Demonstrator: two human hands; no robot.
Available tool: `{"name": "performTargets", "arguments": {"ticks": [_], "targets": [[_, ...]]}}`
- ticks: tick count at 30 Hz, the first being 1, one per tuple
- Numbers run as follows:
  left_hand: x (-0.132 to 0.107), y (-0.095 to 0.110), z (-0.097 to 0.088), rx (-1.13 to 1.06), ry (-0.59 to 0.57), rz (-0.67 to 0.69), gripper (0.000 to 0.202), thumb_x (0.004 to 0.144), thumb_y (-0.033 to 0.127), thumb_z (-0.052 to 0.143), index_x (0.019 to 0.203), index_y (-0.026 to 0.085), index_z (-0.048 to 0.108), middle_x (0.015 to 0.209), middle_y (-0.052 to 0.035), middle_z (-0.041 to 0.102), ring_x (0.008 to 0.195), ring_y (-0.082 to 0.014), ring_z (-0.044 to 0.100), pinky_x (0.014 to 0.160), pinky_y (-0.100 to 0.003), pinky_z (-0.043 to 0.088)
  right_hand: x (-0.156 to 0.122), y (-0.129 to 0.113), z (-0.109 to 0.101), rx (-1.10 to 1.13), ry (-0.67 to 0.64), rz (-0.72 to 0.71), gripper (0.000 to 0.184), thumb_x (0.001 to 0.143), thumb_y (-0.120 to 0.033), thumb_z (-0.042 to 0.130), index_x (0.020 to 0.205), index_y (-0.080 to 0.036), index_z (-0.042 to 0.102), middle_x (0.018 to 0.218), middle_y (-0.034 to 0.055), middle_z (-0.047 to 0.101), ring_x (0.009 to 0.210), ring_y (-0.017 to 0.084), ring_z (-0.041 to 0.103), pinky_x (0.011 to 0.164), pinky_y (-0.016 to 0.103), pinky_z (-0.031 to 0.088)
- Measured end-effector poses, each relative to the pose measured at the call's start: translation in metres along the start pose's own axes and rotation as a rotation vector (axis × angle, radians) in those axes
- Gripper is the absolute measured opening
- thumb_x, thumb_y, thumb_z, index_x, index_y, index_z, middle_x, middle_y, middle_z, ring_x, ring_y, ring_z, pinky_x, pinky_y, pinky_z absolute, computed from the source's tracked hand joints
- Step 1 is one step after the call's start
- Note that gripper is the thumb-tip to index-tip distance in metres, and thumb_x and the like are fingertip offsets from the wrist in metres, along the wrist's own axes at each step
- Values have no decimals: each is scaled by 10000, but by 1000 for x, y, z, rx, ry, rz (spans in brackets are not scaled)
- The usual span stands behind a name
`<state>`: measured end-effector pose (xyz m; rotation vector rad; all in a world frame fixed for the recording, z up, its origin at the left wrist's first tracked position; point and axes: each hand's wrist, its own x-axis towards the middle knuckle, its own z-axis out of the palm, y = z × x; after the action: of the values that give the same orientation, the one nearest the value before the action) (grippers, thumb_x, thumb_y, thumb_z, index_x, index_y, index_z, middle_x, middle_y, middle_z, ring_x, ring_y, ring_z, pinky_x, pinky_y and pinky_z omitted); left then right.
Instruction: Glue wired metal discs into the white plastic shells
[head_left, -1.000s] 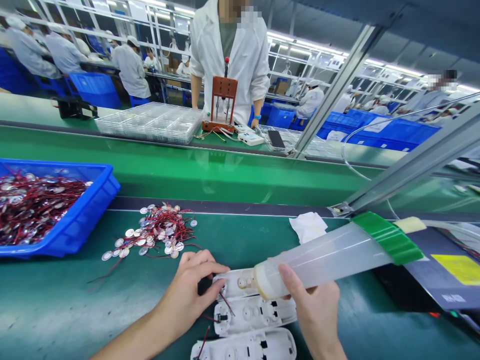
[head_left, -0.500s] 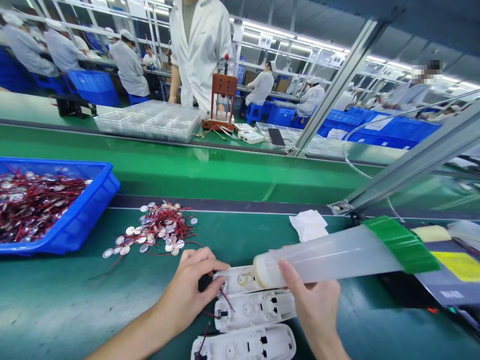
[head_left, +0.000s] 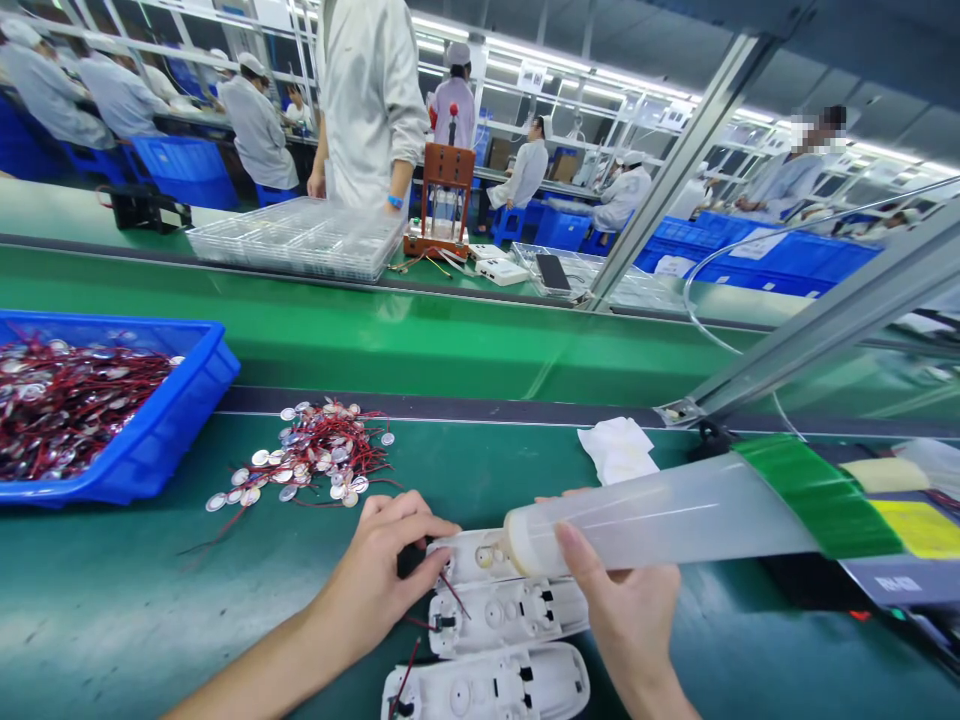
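My right hand is wrapped round a translucent squeeze bottle with green tape about its wide end. The bottle lies nearly level, its narrower end at the farthest white plastic shell; its tip is hidden. With thumb and fingers, my left hand grips that shell's left end. A small round recess with a yellowish rim shows in it beside the bottle. Nearer to me lie a second white shell and a third shell, both open side up, with thin dark red wires at their left ends.
Left stands a blue bin heaped with wired metal discs; a loose pile of wired discs lies beside it. A white tissue, a laptop-like dark object and a metal post are on the right. A person in a white coat stands opposite.
The bottle's taped end has shifted slightly right and down, while its narrow end stays at the shell. My left hand holds still. The person opposite has moved left.
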<state>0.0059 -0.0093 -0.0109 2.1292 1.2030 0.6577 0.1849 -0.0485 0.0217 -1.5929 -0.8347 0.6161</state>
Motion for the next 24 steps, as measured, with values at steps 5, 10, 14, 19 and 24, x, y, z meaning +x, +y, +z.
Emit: {"name": "performTargets", "arguments": {"ticks": [5,10,14,19,24], "targets": [[0,-1,-1,8,0,23,159,809,236,522,901,261,649,755,11,583,716,-101,489,691,-247,328,0,4,0,-18,-31,8,497,579,-511,645,844,-92,599,858,108,623,771,172,584,786,323,445],[1,-2,-1,7,-8,14,147,798,239,540,889,270,652,743,20,586,706,-98,495,682,-243,320,0,4,0,-8,-21,11,506,558,-529,665,823,-103,593,856,108,619,778,176,590,788,309,453],[2,0,-2,1,-12,-6,152,802,244,535,895,276,650,746,20,585,708,-100,485,685,-242,322,1,3,-2,-37,-9,-10,486,568,-544,656,778,-107,606,843,111,624,756,174,586,775,304,453],[2,1,-2,10,6,7,154,799,242,537,891,269,657,735,15,584,704,-102,480,681,-240,333,2,1,-5,-110,1,-24,463,581,-563,638,689,-113,637,744,82,628,718,171,590,711,271,452],[0,0,-1,15,8,28,155,808,241,526,899,261,650,748,13,587,706,-100,481,682,-242,328,1,-2,-5,-101,2,-51,434,594,-533,639,716,-117,645,748,59,635,709,131,593,703,209,455]]}}
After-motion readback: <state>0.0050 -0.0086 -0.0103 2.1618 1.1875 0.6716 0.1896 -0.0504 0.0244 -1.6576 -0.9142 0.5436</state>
